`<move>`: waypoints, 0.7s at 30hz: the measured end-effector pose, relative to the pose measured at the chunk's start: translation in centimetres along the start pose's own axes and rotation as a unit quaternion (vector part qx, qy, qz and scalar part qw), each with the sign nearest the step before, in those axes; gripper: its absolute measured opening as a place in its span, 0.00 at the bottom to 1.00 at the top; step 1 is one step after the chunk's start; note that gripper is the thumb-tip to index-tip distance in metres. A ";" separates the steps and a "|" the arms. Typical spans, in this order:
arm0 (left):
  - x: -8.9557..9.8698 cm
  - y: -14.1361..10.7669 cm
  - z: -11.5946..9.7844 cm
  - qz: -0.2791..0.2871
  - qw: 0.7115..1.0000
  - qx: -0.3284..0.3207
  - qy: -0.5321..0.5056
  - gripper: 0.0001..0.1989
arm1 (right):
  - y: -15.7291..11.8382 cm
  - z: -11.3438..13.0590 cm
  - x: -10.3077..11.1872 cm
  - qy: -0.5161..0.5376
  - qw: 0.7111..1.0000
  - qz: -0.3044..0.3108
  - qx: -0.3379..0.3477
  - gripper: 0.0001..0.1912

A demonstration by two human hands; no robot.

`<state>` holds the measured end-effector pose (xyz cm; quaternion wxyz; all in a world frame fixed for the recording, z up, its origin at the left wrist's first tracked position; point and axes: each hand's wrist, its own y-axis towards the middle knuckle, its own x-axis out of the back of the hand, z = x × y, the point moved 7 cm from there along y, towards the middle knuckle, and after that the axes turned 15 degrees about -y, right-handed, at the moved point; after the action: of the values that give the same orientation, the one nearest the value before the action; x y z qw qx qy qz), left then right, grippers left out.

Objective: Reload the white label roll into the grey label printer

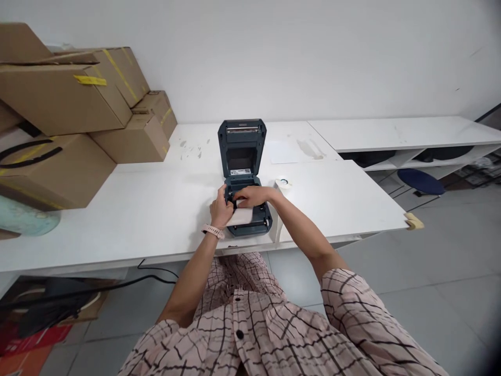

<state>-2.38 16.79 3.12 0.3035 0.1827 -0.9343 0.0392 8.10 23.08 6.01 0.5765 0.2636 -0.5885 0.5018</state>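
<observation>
A dark label printer (250, 227) stands on the white table with its lid (241, 149) raised toward the wall. My left hand (221, 210), with a pink-strapped watch on the wrist, is closed around the printer's left side, thumb over the inner edge. My right hand (251, 197) reaches into the open body from the right. Its fingers are bent together on pale label paper, mostly hidden beneath them. A strip of that label paper (240, 216) lies across the front of the printer, under both hands.
A white roll (282, 184) stands right of the printer. Behind it a white sheet (282, 152) lies on the table (324, 198). Cardboard boxes (58, 99) are stacked at the left. A dark blue stool (420, 181) and open shelves are at the right. A black cable (156, 277) hangs below the table.
</observation>
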 end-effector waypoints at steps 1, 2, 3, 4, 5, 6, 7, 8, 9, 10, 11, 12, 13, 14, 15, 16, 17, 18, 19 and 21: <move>0.0 0.0 0.1 -0.004 1.000 -0.002 -0.008 0.34 | -1.4 -0.1 0.6 0.061 0.997 -0.029 0.042 0.20; 0.0 0.0 0.3 -0.008 1.000 -0.005 -0.017 0.34 | -3.4 -0.3 1.2 0.136 0.985 -0.071 0.080 0.22; 0.0 0.0 0.4 -0.012 1.000 -0.010 -0.027 0.34 | -5.8 -0.9 1.8 0.216 0.963 -0.123 0.109 0.25; 0.0 0.1 0.5 -0.014 0.999 -0.015 -0.037 0.33 | -8.6 -1.9 2.1 0.287 0.933 -0.182 0.119 0.27; -0.1 0.1 0.6 -0.017 0.999 -0.019 -0.045 0.32 | -11.4 -3.0 1.9 0.340 0.904 -0.236 0.109 0.29; -0.1 0.1 0.7 -0.021 0.998 -0.020 -0.053 0.32 | -14.2 -4.3 1.4 0.376 0.878 -0.282 0.088 0.29; -0.1 0.1 0.8 -0.026 0.998 -0.021 -0.060 0.31 | -16.7 -5.6 0.6 0.400 0.856 -0.325 0.050 0.29; -0.1 0.1 0.9 -0.031 0.997 -0.022 -0.067 0.31 | -18.9 -6.8 -0.5 0.410 0.840 -0.355 0.007 0.29; -0.1 0.1 1.0 -0.036 0.997 -0.021 -0.072 0.31 | -20.5 -7.9 -1.8 0.415 0.829 -0.374 -0.040 0.29; -0.1 0.0 1.0 -0.039 0.996 -0.020 -0.077 0.31 | -21.6 -8.9 -3.1 0.418 0.820 -0.382 -0.085 0.30; -0.1 0.0 1.1 -0.041 0.996 -0.018 -0.080 0.31 | -22.1 -9.8 -4.5 0.421 0.812 -0.383 -0.125 0.30; -0.1 0.0 1.2 -0.042 0.995 -0.016 -0.084 0.30 | -22.1 -10.6 -5.9 0.425 0.806 -0.381 -0.160 0.31; -0.1 0.0 1.2 -0.041 0.995 -0.015 -0.089 0.30 | -21.7 -11.3 -7.2 0.428 0.800 -0.377 -0.188 0.32; -0.1 0.0 1.3 -0.040 0.995 -0.013 -0.095 0.30 | -21.1 -12.0 -8.4 0.428 0.796 -0.374 -0.210 0.33; -0.1 0.0 1.4 -0.038 0.994 -0.011 -0.103 0.30 | -20.3 -12.7 -9.4 0.424 0.794 -0.373 -0.226 0.33; -0.1 0.0 1.6 -0.037 0.993 -0.009 -0.109 0.30 | -19.5 -13.3 -10.2 0.419 0.794 -0.372 -0.238 0.33; -0.1 0.0 1.7 -0.037 0.993 -0.006 -0.114 0.29 | -18.8 -13.9 -10.8 0.412 0.795 -0.372 -0.244 0.33; -0.1 0.1 1.9 -0.037 0.992 -0.003 -0.117 0.29 | -18.1 -14.4 -11.3 0.407 0.797 -0.371 -0.246 0.33; -0.1 0.1 2.0 -0.038 0.992 -0.002 -0.116 0.29 | -17.6 -14.8 -11.5 0.404 0.800 -0.370 -0.244 0.32; -0.2 0.2 2.2 -0.041 0.993 -0.002 -0.114 0.29 | -17.0 -15.3 -11.6 0.401 0.807 -0.366 -0.232 0.31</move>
<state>-3.54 16.66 1.25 0.1970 0.2237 -0.9545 0.0033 31.80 27.63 -2.60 0.9461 0.0936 -0.2635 0.1634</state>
